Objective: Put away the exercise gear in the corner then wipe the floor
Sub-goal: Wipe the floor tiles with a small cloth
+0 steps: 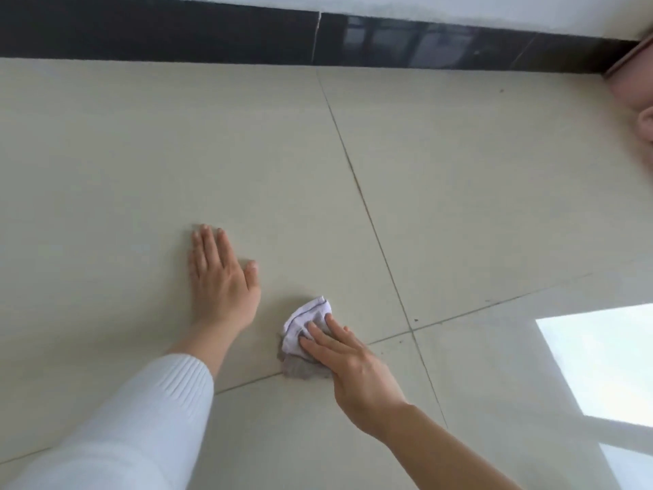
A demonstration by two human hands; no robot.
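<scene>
Right hand (pixel 349 366): fingers straight and close together, pressing flat on the cloth (pixel 307 320), gripping nothing.
Cloth: crumpled, white with a grey part, on the floor (pixel 477 206) over a tile joint, partly under the right hand's fingers.
Left hand (pixel 221 281): palm down on the floor, fingers straight, just beside the cloth and apart from it.
Sleeve (pixel 141 419): white ribbed knit on the left arm.
Skirting (pixel 176 33): dark strip along the wall's foot.
Right edge: pinkish shape, too blurred to tell.

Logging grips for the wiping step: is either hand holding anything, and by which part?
Nothing is gripped. The right hand presses straight fingers on the crumpled white-and-grey cloth; the left hand rests flat on the beige tiled floor.
</scene>
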